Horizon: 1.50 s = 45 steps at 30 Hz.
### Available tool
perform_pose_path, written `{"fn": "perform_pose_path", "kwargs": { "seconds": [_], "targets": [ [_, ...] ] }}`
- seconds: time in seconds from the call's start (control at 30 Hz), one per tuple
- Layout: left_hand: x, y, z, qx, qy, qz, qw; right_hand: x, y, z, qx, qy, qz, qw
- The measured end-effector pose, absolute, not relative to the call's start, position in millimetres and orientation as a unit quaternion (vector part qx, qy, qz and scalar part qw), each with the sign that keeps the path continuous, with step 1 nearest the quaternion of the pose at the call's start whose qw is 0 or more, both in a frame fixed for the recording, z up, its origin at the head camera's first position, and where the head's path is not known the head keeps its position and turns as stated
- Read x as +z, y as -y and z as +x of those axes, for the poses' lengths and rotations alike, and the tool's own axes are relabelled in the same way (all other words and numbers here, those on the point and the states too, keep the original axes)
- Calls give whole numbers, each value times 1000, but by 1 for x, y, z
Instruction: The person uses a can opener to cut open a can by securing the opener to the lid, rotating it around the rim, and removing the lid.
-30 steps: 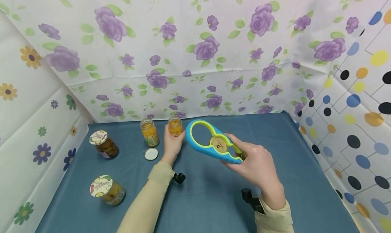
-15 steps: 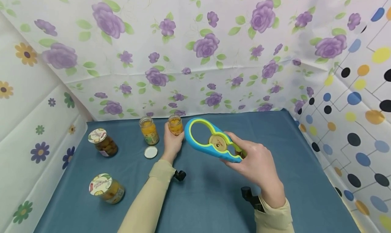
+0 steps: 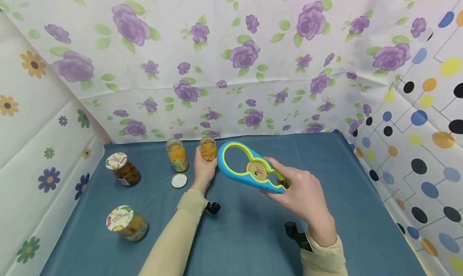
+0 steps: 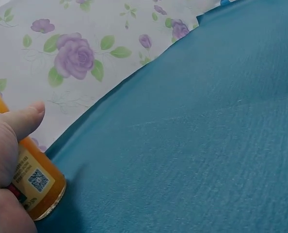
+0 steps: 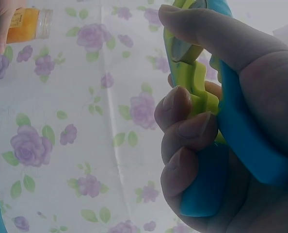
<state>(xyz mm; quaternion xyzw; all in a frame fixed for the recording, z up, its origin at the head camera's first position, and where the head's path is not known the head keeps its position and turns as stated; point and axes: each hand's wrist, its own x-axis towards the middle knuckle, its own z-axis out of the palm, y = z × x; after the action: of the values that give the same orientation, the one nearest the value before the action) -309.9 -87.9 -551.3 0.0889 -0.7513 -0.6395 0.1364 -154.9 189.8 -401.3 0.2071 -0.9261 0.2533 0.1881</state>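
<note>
White sheeting [image 3: 217, 24] with purple roses hangs behind a table covered in plain blue cloth [image 3: 361, 227]. Tan sleeves [image 3: 177, 231] reach across it from the near side. Next in size comes a blue-and-lime jar opener [image 3: 249, 179], raised above the cloth, its wide ring turned towards the left. The right hand [image 3: 302, 189] has its fingers curled firmly round the handles. Near the table's back edge, the left hand [image 3: 204, 169] is wrapped round an open jar [image 3: 208, 149] of orange food. Just left of that stands a second open orange jar [image 3: 177, 157]. Farther left are two capped jars, a dark one [image 3: 126, 172] and, nearer the person, a yellowish one [image 3: 136, 227]. Smallest are two lids: a gold lid [image 3: 257, 170] sits between the opener's lime edges, and a white disc-like lid [image 3: 179, 180] lies on the cloth before the second jar.
</note>
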Motion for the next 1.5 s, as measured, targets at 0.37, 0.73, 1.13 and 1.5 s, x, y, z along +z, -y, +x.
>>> {"fn": "perform_pose_path", "kwargs": {
  "seconds": [0.37, 0.73, 1.13, 1.5],
  "targets": [
    [-551, 90, -303, -651, 744, 90, 124, -404, -190, -155, 251, 926, 213, 183],
    [-555, 92, -292, -657, 739, 98, 112, -402, -190, -155, 251, 925, 217, 183],
    [-560, 90, -270, -678, 718, 90, 130, -403, -190, -154, 244, 927, 215, 185],
    [-566, 92, -249, -685, 695, 65, 209, -404, -189, -154, 238, 929, 216, 183]
  ]
}}
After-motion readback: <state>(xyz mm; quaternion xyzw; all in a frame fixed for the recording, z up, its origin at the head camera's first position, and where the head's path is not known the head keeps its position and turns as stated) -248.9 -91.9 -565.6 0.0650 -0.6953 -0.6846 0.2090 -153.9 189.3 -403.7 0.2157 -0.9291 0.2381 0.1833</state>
